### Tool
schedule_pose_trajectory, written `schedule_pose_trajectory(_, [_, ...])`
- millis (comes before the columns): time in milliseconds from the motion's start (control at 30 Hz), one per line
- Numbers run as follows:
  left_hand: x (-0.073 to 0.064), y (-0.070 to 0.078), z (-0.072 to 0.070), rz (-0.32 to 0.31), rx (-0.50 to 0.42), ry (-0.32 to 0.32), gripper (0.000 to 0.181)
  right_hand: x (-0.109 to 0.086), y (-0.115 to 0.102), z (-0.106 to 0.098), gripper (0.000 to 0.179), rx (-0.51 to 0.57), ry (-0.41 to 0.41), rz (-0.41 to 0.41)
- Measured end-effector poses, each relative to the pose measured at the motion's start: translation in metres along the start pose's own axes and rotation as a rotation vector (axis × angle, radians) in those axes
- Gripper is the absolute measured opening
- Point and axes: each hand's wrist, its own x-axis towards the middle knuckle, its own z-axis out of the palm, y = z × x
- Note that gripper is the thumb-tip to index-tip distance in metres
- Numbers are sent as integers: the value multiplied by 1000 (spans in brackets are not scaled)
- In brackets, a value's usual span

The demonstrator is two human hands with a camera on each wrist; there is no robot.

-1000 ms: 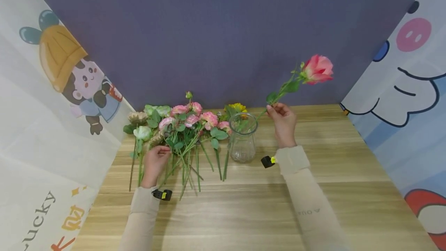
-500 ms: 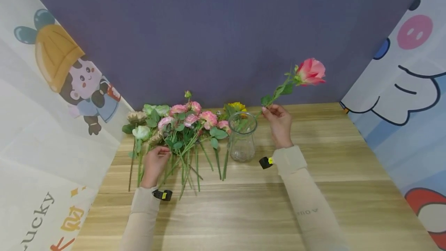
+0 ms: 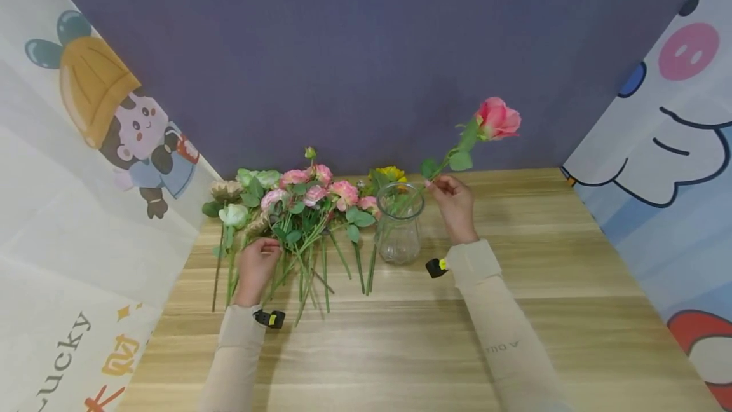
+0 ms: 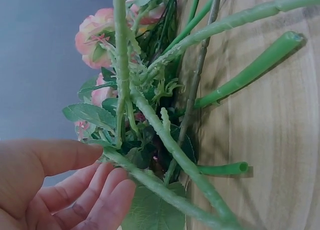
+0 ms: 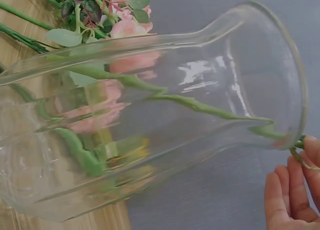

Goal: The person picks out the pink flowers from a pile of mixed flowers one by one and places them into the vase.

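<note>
A pink-red rose (image 3: 498,119) leans up to the right from the mouth of a clear glass vase (image 3: 399,243). My right hand (image 3: 454,207) pinches its stem just outside the rim. Through the glass in the right wrist view, the green stem (image 5: 195,104) runs down inside the vase. My left hand (image 3: 256,270) is at the heap of flowers left of the vase. Its thumb and fingertips pinch a green stem (image 4: 160,189) in the left wrist view. Pink blooms (image 3: 343,194) and pale green blooms (image 3: 233,215) top that heap.
A yellow flower (image 3: 389,175) lies behind the vase. Several cut stems (image 3: 311,285) point towards the front of the wooden table (image 3: 366,361). A dark blue-grey wall (image 3: 366,62) rises at the back, with printed panels at both sides.
My right hand has moved a little left towards the vase, and the rose head has shifted left and slightly down. The left hand has stayed at the stems.
</note>
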Motion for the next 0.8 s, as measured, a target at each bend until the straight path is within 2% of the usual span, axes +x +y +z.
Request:
schedule_pose_trajectory(267, [-2,-3,0,-13,-23,-2,23,0,6,2,22,-85,-39,-15])
schedule_pose_trajectory(567, [-5,-6,0,-16,-8,-36,24,-2,2,2,25,-180,-103,48])
schedule_pose_trajectory(800, [-6,-8,1,-3,38,-50,24,-12,-21,6,23,-190,-126,31])
